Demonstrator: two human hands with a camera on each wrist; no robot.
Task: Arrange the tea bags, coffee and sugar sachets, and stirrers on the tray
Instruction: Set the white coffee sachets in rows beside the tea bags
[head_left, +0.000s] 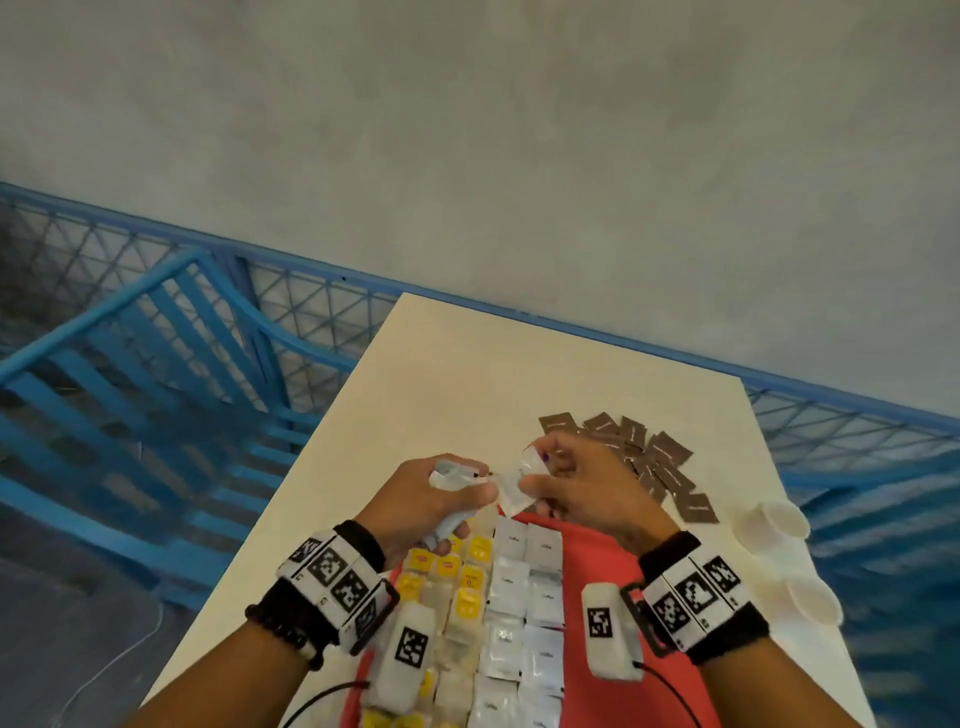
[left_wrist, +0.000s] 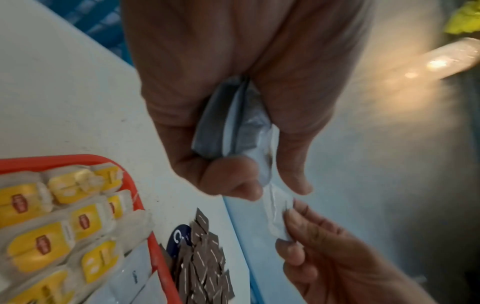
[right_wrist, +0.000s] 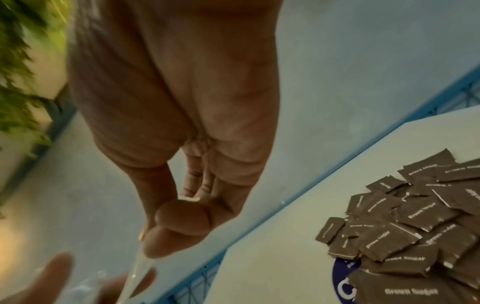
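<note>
My left hand (head_left: 441, 493) grips a small stack of white sachets (head_left: 449, 475) above the far end of the red tray (head_left: 597, 545). My right hand (head_left: 571, 483) pinches one white sachet (head_left: 511, 493) at the stack's edge, between thumb and forefinger. The left wrist view shows the stack (left_wrist: 228, 123) in my left palm and the pinched sachet (left_wrist: 276, 214) reaching the right hand (left_wrist: 324, 257). On the tray lie rows of yellow tea bags (head_left: 447, 566) and white coffee sachets (head_left: 524, 597). A loose pile of brown sugar sachets (head_left: 649, 457) lies on the table beyond the tray.
White cups (head_left: 774, 519) lie on their sides on the white table (head_left: 441, 364), right of the tray. Blue mesh railing (head_left: 311, 306) and a blue bench (head_left: 156, 389) border the table's far and left sides. The tray's right half is bare red.
</note>
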